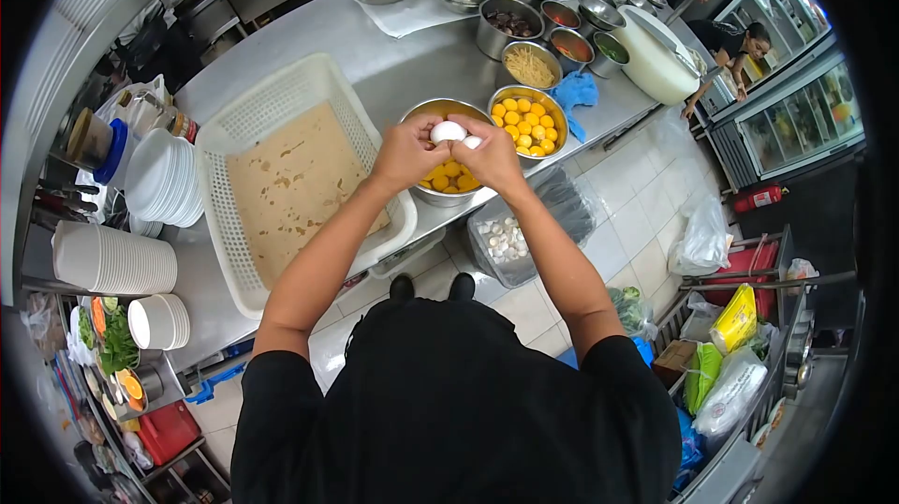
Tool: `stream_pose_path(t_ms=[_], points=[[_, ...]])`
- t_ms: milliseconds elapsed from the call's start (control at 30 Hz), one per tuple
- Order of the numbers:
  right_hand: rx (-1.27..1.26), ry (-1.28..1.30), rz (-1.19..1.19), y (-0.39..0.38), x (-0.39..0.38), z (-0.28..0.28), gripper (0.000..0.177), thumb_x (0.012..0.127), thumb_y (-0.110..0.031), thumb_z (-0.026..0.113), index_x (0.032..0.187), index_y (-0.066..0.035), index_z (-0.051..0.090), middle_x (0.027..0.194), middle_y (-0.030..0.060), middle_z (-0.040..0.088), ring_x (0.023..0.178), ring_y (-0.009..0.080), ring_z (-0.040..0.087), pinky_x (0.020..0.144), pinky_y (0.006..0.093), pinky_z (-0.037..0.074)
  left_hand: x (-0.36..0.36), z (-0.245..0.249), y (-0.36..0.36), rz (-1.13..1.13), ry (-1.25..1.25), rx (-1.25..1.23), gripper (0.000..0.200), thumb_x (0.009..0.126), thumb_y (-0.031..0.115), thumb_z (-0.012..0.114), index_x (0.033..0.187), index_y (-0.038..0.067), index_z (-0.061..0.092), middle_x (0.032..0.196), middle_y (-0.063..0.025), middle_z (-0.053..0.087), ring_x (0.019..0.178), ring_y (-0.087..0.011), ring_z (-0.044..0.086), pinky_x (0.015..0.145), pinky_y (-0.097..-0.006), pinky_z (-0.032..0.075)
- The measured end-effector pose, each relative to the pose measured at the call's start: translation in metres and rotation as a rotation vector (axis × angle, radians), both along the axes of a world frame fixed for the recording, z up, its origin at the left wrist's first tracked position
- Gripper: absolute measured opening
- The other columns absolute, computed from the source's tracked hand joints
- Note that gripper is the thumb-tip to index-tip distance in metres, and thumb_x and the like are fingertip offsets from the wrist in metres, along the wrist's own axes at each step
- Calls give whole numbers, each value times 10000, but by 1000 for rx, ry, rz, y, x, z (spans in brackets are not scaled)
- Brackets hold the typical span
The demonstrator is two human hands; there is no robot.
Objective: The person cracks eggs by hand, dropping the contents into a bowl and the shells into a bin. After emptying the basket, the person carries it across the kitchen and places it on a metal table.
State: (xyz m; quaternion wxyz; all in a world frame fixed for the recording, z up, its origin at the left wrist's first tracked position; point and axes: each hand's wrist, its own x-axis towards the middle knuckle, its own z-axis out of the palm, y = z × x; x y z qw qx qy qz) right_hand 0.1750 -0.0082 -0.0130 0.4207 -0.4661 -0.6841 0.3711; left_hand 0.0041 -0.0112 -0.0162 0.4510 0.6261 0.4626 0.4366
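Note:
Over a metal bowl of egg yolks point(449, 182), my left hand point(410, 155) and my right hand point(489, 163) come together with bent fingers. Between the fingertips is a white egg point(448, 132), gripped from the left by my left hand. A second white, rounded piece of eggshell point(472, 141) shows at my right fingertips, partly covered by them. Just right of my right hand stands another metal bowl point(563, 140), filled with whole yolks. On the left, a large white perforated crate point(217, 214) has stained brown cardboard in its bottom.
A lined bin point(538, 265) with eggshells stands on the floor below the counter edge. Blue cloth point(577, 96), a pot of shredded food point(529, 66) and several metal bowls line the back right. Stacked white plates point(161, 181) sit left. Another person point(735, 54) bends near the fridges.

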Motion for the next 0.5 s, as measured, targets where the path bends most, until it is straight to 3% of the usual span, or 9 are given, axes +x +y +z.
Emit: stream_pose_path(t_ms=[300, 500], points=[[105, 43, -58, -8, -2, -1, 389, 769, -117, 654, 1137, 8, 648, 1053, 194, 675, 953, 225, 663, 843, 304, 500, 3, 5, -3, 4, 9, 46, 355, 795, 5, 679, 1133, -51, 586, 1016, -105, 669, 921, -128, 644, 816, -260, 539], [-50, 146, 30, -4, 9, 0, 369, 762, -58, 647, 1128, -12, 662, 1033, 191, 678, 962, 241, 659, 857, 296, 494, -10, -5, 6, -17, -91, -31, 349, 815, -27, 612, 1163, -43, 579, 1073, -89, 651, 963, -118, 627, 849, -260, 524]])
